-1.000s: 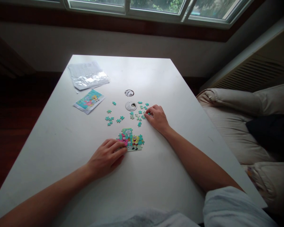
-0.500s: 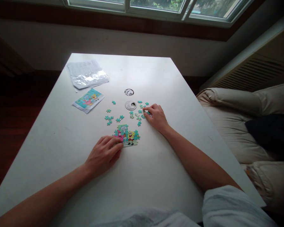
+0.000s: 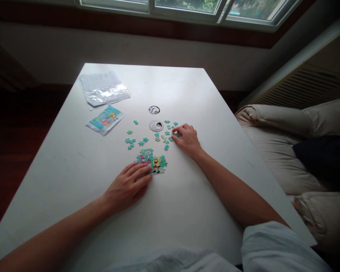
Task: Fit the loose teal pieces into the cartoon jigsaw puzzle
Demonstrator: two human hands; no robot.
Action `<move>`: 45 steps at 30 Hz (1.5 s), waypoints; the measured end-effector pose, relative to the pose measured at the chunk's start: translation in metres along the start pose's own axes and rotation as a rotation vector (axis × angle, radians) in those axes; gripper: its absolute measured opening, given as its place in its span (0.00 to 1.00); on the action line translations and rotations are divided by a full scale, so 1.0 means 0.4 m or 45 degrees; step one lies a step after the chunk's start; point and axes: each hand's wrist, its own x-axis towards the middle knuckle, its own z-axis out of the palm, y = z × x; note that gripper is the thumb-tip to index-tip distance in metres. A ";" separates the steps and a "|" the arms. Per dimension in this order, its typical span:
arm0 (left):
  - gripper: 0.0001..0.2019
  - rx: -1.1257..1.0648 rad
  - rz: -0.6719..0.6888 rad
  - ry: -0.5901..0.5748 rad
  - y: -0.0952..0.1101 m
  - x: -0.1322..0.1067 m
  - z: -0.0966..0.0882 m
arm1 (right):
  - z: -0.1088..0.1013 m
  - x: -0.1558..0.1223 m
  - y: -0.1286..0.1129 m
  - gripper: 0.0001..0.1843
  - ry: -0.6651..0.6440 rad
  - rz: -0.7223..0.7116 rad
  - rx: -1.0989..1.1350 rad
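A partly joined cartoon jigsaw (image 3: 153, 161) lies in the middle of the white table (image 3: 73, 158). My left hand (image 3: 127, 187) rests flat beside it, fingers stretched out, fingertips on its lower left edge. Several loose teal puzzle pieces (image 3: 136, 141) are scattered beyond it. My right hand (image 3: 187, 139) sits at the right end of the scatter, fingers curled and pinched over a loose teal piece (image 3: 175, 134).
A small printed picture card (image 3: 104, 119) and a clear plastic bag on paper (image 3: 104, 88) lie at the back left. Two round cable holes, one capped (image 3: 156, 125), sit mid-table. A beige cushioned seat (image 3: 300, 151) stands at the right; windows are beyond.
My left hand has slid slightly right, its fingertips now over the jigsaw's lower left edge. The right hand stays on the loose pieces. The camera shifted a little.
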 end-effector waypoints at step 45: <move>0.10 0.058 -0.208 0.063 -0.017 -0.005 0.007 | -0.040 0.006 -0.030 0.04 -0.096 -0.066 0.209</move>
